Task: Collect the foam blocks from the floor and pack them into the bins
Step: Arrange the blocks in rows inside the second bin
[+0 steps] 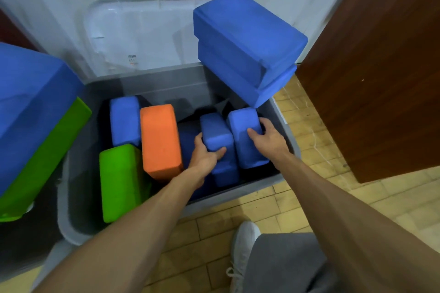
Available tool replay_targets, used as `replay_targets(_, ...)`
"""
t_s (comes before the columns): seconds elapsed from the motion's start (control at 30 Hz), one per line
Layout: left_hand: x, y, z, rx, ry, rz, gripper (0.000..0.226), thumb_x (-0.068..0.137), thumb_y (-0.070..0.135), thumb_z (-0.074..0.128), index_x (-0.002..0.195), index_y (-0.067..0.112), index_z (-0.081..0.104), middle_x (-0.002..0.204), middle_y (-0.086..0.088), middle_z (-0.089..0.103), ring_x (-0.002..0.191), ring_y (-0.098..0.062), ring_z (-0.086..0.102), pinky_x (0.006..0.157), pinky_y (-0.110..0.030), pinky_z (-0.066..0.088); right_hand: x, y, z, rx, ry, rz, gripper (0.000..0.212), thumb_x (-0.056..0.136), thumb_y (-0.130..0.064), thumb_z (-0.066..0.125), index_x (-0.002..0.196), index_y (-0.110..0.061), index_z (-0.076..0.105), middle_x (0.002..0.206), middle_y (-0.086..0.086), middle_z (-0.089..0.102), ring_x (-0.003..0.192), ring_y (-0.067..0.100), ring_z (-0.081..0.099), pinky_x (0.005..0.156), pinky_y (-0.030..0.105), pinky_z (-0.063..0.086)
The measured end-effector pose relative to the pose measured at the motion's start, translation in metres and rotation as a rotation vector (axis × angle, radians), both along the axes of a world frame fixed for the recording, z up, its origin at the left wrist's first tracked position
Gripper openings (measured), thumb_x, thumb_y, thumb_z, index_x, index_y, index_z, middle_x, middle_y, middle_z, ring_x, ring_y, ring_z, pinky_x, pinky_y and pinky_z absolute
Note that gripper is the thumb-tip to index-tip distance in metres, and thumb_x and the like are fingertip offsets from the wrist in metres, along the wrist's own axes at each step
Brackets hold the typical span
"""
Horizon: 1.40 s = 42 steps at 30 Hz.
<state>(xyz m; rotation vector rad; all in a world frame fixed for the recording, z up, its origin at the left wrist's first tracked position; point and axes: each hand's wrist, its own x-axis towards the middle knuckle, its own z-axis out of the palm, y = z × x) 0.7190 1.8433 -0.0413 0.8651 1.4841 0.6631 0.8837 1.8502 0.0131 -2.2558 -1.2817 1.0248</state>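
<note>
A grey bin [238, 194] stands open on the floor with foam blocks inside. My left hand [204, 154] grips a blue block [216, 132] standing on edge in the bin's right half. Beside it, my right hand [266, 134] grips another upright blue block [245, 123] against the bin's right wall. Further left in the bin stand an orange block [159, 138], a green block [120, 181] and one more blue block [123, 119]. Two stacked blue blocks [245, 47] rest on the bin's far right corner.
The bin's clear lid [142, 31] leans on the white wall behind. At the left, a large blue block [28, 102] lies over a green one [47, 157] in a neighbouring dark bin. A brown wooden door [381, 66] stands at the right. My shoe [245, 245] is on the tiled floor.
</note>
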Motion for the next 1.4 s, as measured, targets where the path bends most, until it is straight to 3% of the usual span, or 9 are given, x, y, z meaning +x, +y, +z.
replay_targets(0.2,-0.004,0.01,0.019,0.05,0.391,-0.096,0.045,0.094,0.044,0.052,0.125,0.011,0.048,0.128,-0.013,0.056,0.117,-0.034,0.052,0.094,-0.033,0.041,-0.002,0.005,0.009,-0.019,-0.139,0.081,0.058,0.097,-0.051,0.041,0.148,-0.026,0.029,0.139,0.015,0.05,0.125,0.038,0.047,0.103,0.043,0.039)
replay_targets(0.4,-0.004,0.024,0.015,-0.06,0.414,-0.196,0.063,0.091,0.05,0.052,0.136,0.008,0.04,0.137,-0.017,0.05,0.122,-0.037,0.05,0.097,-0.046,0.048,0.005,0.004,0.014,-0.086,-0.067,0.109,0.045,0.096,-0.035,0.052,0.134,-0.017,0.036,0.12,0.013,0.059,0.099,0.028,0.056,0.078,0.033,0.041)
replay_targets(0.53,0.0,0.029,0.017,0.011,0.466,-0.2,0.063,0.097,0.04,0.045,0.15,0.022,0.018,0.14,-0.02,0.047,0.124,-0.039,0.049,0.1,-0.044,0.044,0.012,0.005,0.015,-0.178,-0.14,0.193,0.052,0.089,-0.019,0.063,0.131,-0.008,0.033,0.125,0.013,0.056,0.108,0.027,0.056,0.082,0.032,0.042)
replay_targets(0.73,0.007,0.037,0.024,0.091,0.513,-0.297,0.041,0.098,0.037,0.042,0.138,0.026,0.038,0.132,-0.017,0.055,0.121,-0.036,0.049,0.098,-0.036,0.042,0.019,-0.002,0.008,-0.143,-0.475,0.295,0.056,0.087,-0.011,0.062,0.136,-0.007,0.036,0.135,0.018,0.048,0.122,0.033,0.051,0.098,0.037,0.042)
replay_targets(0.97,0.01,0.038,0.033,0.055,0.508,-0.4,0.057,0.099,0.037,0.044,0.15,0.025,0.021,0.139,-0.018,0.047,0.122,-0.037,0.048,0.097,-0.034,0.041,0.01,-0.006,-0.002,-0.06,-0.571,0.352,0.067,0.093,-0.008,0.056,0.148,-0.008,0.019,0.15,0.014,0.027,0.13,0.031,0.044,0.103,0.038,0.042)
replay_targets(1.07,0.01,0.048,0.057,0.037,0.625,-0.544,0.062,0.097,0.021,0.045,0.151,0.012,0.017,0.143,-0.017,0.044,0.125,-0.034,0.049,0.098,-0.034,0.042,0.007,-0.001,0.006,-0.082,-0.609,0.355,0.053,0.092,-0.006,0.05,0.141,-0.004,0.03,0.144,0.016,0.034,0.129,0.031,0.044,0.103,0.037,0.04)
replay_targets(1.23,-0.038,0.049,0.103,0.481,0.657,-0.336,0.035,0.087,0.008,0.049,0.119,0.011,0.064,0.122,-0.012,0.062,0.116,-0.028,0.055,0.101,-0.03,0.04,-0.012,0.002,0.017,0.0,-0.647,0.386,0.045,0.088,-0.006,0.05,0.133,-0.005,0.044,0.137,0.016,0.038,0.127,0.033,0.042,0.102,0.039,0.039)
replay_targets(1.33,-0.081,0.036,0.111,0.654,0.927,-0.209,0.042,0.084,0.023,0.06,0.124,0.01,0.055,0.12,-0.017,0.048,0.115,-0.035,0.044,0.101,-0.038,0.033,-0.034,0.007,0.02,0.092,-0.512,0.482,0.035,0.085,-0.005,0.051,0.119,-0.008,0.059,0.124,0.014,0.05,0.116,0.034,0.052,0.095,0.039,0.044)
replay_targets(1.4,-0.102,0.025,0.108,0.481,1.06,-0.198,0.071,0.079,0.045,0.068,0.133,0.005,0.043,0.129,-0.022,0.04,0.121,-0.039,0.037,0.103,-0.042,0.03,-0.047,0.013,0.022,0.119,-0.429,0.504,0.029,0.083,-0.009,0.055,0.109,-0.011,0.065,0.117,0.013,0.061,0.111,0.032,0.058,0.092,0.036,0.045)
